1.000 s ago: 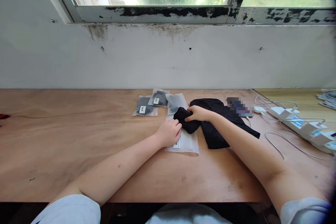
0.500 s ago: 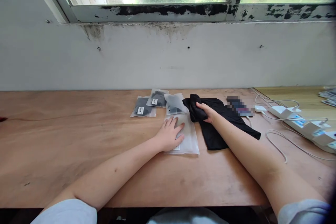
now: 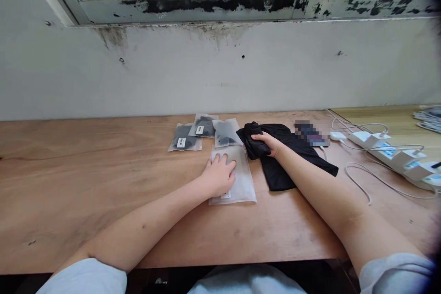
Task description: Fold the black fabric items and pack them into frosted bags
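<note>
My left hand [image 3: 219,177] lies on a flat, frosted plastic bag [image 3: 243,183], fingers stretched out. Part of a white label [image 3: 226,195] on the bag shows beside the hand. In my right hand [image 3: 269,144] is a bunched-up black cloth [image 3: 255,140], held between thumb and fingers just above the bag's upper right. A larger black garment [image 3: 280,177] is spread on the table under and behind the right wrist. I cannot tell whether the bunched cloth joins it.
Several small frosted bags with dark contents [image 3: 184,134] lie beyond my left hand, two with white labels. To the right are a blurred-out phone [image 3: 312,134] on a cable, a white power strip [image 3: 389,154] with plugs, and loose white cables [image 3: 358,183]. Behind the wooden table [image 3: 86,183] stands a wall with a window.
The whole view has shifted slightly. My left hand's fingers are a little closer together on the bag. My right hand still holds the black cloth in nearly the same spot.
</note>
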Tool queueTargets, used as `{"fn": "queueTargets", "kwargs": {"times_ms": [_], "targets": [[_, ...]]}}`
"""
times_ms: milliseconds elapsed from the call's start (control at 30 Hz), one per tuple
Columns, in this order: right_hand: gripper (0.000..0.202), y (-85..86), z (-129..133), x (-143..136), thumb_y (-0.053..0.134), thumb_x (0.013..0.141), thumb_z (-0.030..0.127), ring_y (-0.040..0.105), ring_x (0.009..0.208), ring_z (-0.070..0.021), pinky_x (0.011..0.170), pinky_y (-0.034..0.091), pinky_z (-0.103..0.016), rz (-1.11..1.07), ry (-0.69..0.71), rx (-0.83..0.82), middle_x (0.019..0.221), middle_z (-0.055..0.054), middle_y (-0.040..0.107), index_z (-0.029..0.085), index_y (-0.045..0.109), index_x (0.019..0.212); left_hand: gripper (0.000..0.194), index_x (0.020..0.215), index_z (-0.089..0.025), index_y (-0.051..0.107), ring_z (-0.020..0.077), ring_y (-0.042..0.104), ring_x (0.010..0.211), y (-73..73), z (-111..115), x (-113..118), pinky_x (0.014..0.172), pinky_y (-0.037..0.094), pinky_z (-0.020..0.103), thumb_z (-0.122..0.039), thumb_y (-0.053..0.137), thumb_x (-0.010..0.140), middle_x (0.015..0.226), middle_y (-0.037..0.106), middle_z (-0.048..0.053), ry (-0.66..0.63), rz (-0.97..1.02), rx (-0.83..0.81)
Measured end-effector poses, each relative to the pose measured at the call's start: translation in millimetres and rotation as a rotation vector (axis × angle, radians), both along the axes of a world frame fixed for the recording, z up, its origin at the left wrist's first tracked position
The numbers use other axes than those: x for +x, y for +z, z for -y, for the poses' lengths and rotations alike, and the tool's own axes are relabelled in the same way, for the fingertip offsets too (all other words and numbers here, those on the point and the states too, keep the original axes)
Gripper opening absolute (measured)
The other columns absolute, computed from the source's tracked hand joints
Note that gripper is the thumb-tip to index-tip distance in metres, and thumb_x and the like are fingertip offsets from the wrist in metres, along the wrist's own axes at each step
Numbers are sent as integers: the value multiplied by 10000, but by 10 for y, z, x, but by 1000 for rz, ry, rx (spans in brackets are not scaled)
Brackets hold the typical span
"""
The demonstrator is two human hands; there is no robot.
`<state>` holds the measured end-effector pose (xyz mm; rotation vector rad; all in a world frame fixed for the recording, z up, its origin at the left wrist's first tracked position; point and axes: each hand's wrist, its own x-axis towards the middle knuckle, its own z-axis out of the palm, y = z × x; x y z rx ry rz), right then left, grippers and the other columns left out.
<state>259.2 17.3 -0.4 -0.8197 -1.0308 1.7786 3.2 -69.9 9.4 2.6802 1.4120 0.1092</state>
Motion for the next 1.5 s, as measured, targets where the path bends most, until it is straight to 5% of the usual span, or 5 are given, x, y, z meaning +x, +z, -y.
{"fn": "queueTargets", "kwargs": {"times_ms": [233,500,1067,1233,1500], "targets": [[348,-71,-32,-1,758,741,197,754,811,-252,759,631,-379,50,36,-10,936,-101,768,155,662,1073,376,922,-159,651,320,562,1077,16,63,154,980,431,510,-475,453,975,997,623,141,-2,134,209],[328,-76,-39,-7,751,754,194,754,801,-246,735,635,-366,65,44,-5,931,-100,770,151,666,1068,437,1020,-202,586,295,539,1109,-123,174,239,979,453,451,-490,757,739,1129,582,86,-69,321,105],[273,-37,-9,-35,711,763,153,754,748,-238,687,642,-335,67,1,-41,905,-108,775,150,677,1033,638,1037,-124,769,510,343,1394,-143,198,331,1137,257,672,-676,508,850,1432,517,215,54,84,57],[280,-35,0,-51,730,745,140,755,750,-239,702,646,-340,75,-17,-32,903,-111,776,148,683,1021,482,1085,-122,766,472,407,1361,-139,186,358,1101,297,654,-471,486,907,1426,534,219,64,19,76],[266,-22,7,-70,722,746,137,755,730,-238,674,648,-335,74,-22,-47,890,-109,776,146,678,1007,535,1072,-130,766,443,423,1351,-177,164,378,1069,331,638,-554,475,923,1397,564,215,77,-2,123]]}}
